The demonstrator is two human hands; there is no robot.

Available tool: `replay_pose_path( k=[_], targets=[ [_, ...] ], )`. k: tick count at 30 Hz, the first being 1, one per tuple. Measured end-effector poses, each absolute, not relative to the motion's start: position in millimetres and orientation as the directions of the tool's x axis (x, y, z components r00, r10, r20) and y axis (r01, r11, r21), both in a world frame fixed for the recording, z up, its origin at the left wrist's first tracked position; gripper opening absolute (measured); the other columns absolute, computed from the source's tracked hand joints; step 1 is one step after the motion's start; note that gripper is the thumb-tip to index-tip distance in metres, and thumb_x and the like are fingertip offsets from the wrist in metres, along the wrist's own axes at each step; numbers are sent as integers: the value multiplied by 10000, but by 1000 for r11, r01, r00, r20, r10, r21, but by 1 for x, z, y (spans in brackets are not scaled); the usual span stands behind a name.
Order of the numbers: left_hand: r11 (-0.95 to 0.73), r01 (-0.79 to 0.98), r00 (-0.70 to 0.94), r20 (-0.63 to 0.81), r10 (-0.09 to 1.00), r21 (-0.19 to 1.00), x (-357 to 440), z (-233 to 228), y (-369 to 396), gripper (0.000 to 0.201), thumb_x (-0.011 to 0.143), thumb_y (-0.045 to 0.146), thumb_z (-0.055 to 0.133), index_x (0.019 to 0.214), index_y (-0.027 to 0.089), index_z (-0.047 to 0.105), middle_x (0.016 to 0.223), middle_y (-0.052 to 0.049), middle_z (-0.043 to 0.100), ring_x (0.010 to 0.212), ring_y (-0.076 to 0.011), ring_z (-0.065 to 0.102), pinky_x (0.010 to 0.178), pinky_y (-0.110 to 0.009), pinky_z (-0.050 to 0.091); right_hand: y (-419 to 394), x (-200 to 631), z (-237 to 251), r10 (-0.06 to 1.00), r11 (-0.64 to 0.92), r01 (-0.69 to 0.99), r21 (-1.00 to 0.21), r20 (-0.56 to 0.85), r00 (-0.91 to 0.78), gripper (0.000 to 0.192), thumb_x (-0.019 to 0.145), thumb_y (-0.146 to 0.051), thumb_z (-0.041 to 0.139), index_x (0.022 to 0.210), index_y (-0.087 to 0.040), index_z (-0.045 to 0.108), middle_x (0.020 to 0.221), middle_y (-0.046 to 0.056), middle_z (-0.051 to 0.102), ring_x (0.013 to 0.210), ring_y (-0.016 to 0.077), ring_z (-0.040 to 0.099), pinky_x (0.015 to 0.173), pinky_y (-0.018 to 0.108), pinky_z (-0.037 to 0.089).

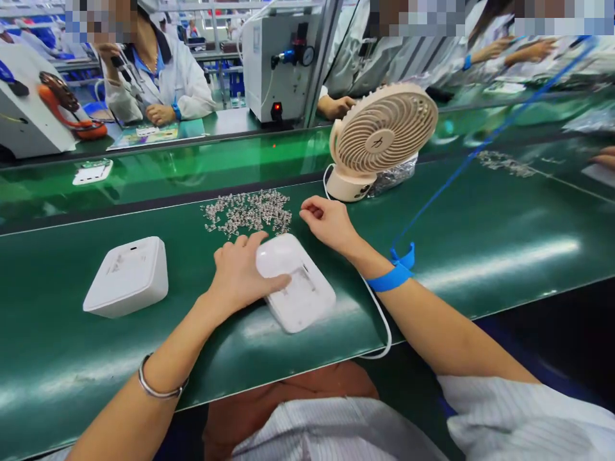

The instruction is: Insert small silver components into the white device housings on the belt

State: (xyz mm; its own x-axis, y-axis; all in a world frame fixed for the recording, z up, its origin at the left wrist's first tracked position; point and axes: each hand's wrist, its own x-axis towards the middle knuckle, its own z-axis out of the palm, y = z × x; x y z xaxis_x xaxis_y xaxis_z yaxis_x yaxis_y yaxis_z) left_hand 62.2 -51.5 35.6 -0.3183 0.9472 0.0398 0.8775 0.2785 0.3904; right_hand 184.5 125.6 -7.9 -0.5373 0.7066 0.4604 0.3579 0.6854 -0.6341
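A white rounded-square plastic cover [307, 298] lies tilted on the green bench mat in front of me. My left hand [240, 269] grips its left side, with the thumb across its face and the fingers at the far-left edge. Just beyond the cover, a loose pile of small metal parts [250, 211] is spread on the mat. My right hand [331, 224] hovers to the right of that pile, fingers curled and pinched together; anything between the fingertips is too small or hidden to make out. A blue wrist strap [391, 275] with a cord circles my right wrist.
A white box-shaped housing [127, 275] stands on the left. A beige desk fan [382, 137] is behind my right hand, its white cable running to the bench edge. A white panel [93, 171] lies on the green conveyor strip [192, 160]. Co-workers sit across it.
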Motion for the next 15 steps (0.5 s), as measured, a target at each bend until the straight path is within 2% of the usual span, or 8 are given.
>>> replay_pose_path(
  k=[3,5,6,8,10,11,13,15],
  targets=[
    [466,835,-503,65,862,292,65,38,-51,682,607,610,621,1099,143,552,964,-107,628,902,-317,549,820,-458,380,125,189,-3,703,678,304,-669,469,-535,174,726,-100,479,811,-139,626,685,15,584,604,153,532,634,267,436],
    [489,830,-542,181,821,269,65,35,-51,695,644,655,572,1093,124,559,955,-122,635,896,-319,548,824,-455,364,122,191,1,697,676,269,-686,478,-535,185,727,-87,484,823,-131,636,707,19,597,613,153,544,652,272,445],
    [443,861,-501,268,823,248,65,32,-52,714,659,674,549,1109,119,561,1002,-137,629,930,-321,538,845,-454,347,121,192,3,694,675,255,-692,479,-538,178,725,-79,491,817,-126,636,707,20,599,614,151,546,651,268,445],
    [224,961,-271,400,876,159,66,25,-55,762,660,718,523,1155,140,561,1166,-155,576,1054,-327,487,904,-441,305,116,193,9,682,675,238,-699,467,-562,155,719,-60,499,781,-124,626,687,14,593,603,143,540,630,250,435],
    [-36,998,9,394,919,60,70,19,-59,793,639,761,506,1192,195,557,1297,-128,501,1153,-325,426,951,-427,267,110,194,15,663,682,232,-694,451,-598,136,713,-47,495,725,-131,601,664,2,579,592,132,526,604,232,419],
    [-105,994,90,363,928,23,73,16,-60,804,628,776,501,1205,218,553,1332,-111,473,1177,-329,405,961,-431,256,107,194,17,651,687,229,-690,443,-617,132,712,-44,491,699,-136,585,656,-2,571,590,128,518,595,225,411],
    [-57,998,67,327,943,-42,82,12,-64,815,635,781,485,1217,215,551,1353,-111,452,1174,-351,403,949,-452,261,100,193,20,625,695,214,-687,430,-651,133,715,-42,480,670,-142,555,648,-6,557,590,122,503,584,217,397],
    [125,987,-81,356,931,-102,90,9,-66,816,685,753,457,1217,142,551,1345,-162,447,1137,-375,428,910,-467,290,92,191,20,602,694,186,-695,419,-679,142,722,-35,463,664,-145,531,644,-6,540,592,119,488,577,214,385]
  ],
)
